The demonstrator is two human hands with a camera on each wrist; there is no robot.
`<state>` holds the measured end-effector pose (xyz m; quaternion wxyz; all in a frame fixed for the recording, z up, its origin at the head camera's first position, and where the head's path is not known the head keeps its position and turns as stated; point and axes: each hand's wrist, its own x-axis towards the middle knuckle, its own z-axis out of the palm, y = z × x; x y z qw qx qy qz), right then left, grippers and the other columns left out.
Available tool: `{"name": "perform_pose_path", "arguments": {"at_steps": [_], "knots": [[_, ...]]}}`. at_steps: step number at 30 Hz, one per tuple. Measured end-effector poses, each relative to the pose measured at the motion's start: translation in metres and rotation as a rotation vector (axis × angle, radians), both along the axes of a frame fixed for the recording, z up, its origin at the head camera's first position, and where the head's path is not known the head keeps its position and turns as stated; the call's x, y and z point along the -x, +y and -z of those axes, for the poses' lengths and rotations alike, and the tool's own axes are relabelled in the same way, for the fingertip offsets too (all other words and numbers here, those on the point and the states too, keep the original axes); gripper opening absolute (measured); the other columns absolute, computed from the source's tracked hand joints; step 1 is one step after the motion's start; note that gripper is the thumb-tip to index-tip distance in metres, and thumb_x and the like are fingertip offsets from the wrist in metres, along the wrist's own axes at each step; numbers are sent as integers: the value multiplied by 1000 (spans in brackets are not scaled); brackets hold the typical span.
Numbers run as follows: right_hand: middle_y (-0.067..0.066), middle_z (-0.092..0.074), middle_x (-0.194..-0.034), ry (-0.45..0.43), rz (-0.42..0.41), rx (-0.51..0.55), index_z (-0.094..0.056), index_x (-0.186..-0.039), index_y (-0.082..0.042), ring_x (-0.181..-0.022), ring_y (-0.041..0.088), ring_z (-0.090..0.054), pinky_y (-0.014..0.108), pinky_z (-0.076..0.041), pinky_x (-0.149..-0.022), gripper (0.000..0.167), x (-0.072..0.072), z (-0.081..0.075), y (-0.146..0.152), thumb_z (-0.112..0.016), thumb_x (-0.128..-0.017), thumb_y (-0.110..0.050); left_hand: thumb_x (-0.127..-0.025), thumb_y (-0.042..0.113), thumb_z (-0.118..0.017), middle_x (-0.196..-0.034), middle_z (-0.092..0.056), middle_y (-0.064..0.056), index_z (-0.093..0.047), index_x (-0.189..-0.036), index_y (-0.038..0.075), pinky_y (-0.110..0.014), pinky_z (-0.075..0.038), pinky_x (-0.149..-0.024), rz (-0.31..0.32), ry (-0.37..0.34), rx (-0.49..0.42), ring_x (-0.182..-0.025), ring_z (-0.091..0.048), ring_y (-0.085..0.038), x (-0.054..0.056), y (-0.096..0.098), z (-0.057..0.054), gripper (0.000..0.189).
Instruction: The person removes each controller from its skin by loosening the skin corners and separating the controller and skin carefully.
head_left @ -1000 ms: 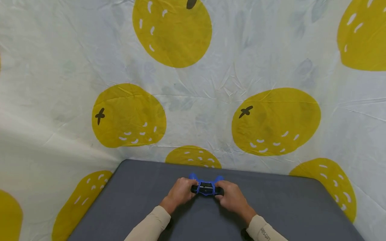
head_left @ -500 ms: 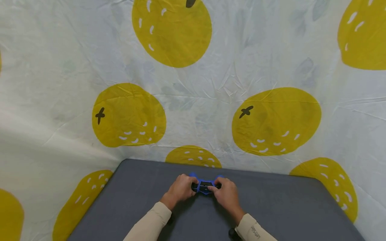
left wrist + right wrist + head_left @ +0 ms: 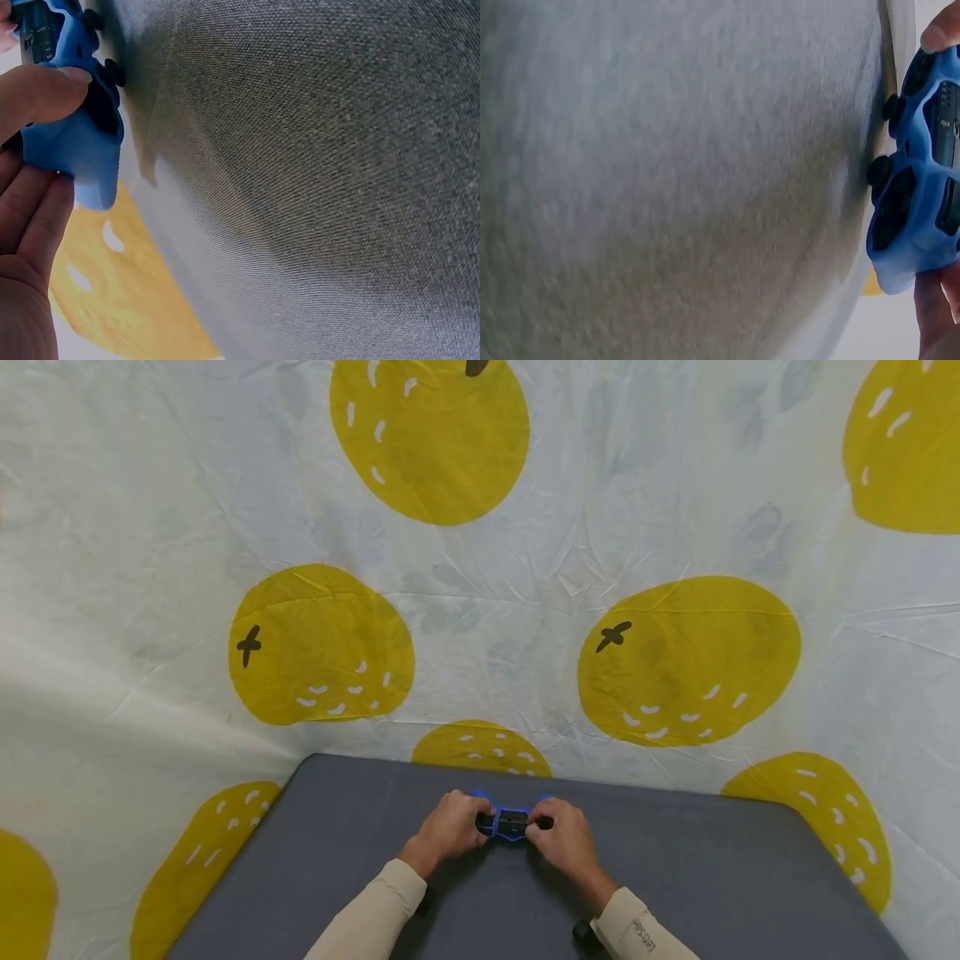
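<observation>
A game controller [image 3: 512, 823] in a blue cover is held between my two hands above the grey table, its black edge with the ports toward me. On its left side my left hand [image 3: 453, 827] grips it; the left wrist view shows the thumb [image 3: 56, 91] on the black part and fingers [image 3: 37, 206] against the blue handle [image 3: 82, 165]. My right hand [image 3: 567, 842] holds the other side with thumb and finger near the edge. In the right wrist view, fingers [image 3: 935, 304] touch the handle's end, and two thumbsticks [image 3: 880, 171] point toward the tabletop.
The grey cloth-covered table [image 3: 360, 827] spreads out beneath the hands. A white curtain [image 3: 495, 652] printed with yellow fruit hangs right behind it and along both sides. A dark object [image 3: 587, 935] sits at the right wrist by the sleeve.
My right hand shifted left, its thumb reaching toward the controller's middle, then drew back a little to the right. The controller rose slightly in view. My left hand kept its grip.
</observation>
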<state>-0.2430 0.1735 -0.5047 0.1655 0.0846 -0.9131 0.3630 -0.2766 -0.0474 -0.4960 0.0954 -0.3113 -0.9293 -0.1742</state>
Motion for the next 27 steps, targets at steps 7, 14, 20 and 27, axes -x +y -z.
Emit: {"name": "perform_pose_path", "arguments": {"at_steps": [7,14,20,27], "knots": [[-6,-67,-88,-10,0,-34,-70,-71,-23,-82,14,-56,35,-48,-72,23,2,4,-2,-91,-79,-18,-78,21,-93,-95,-80,-2,-82,-109,18,-24,-59,-71,-2,1,9,-82,-73,-17,-1,1,0,32],[-2,-69,-79,98,13,24,-68,-72,-17,-77,18,-61,35,-49,-72,25,5,7,-3,-84,-74,3,-77,21,-93,-95,-80,-1,-82,-108,19,-25,-59,-71,3,14,15,-82,-73,-17,1,2,0,32],[-3,-70,-81,26,-75,0,-73,-67,-19,-80,17,-64,34,-53,-76,20,5,-3,6,-76,-71,0,-78,20,-92,-95,-80,-2,-82,-108,19,-24,-59,-71,25,10,14,-81,-73,-17,1,3,-4,32],[-4,-68,-97,-72,-289,-169,-80,-83,-16,-89,18,-64,39,-56,-81,12,12,-14,24,-78,-86,-5,-78,21,-93,-96,-81,-1,-82,-109,20,-26,-60,-73,16,-12,31,-83,-73,-18,2,1,-6,33]]}}
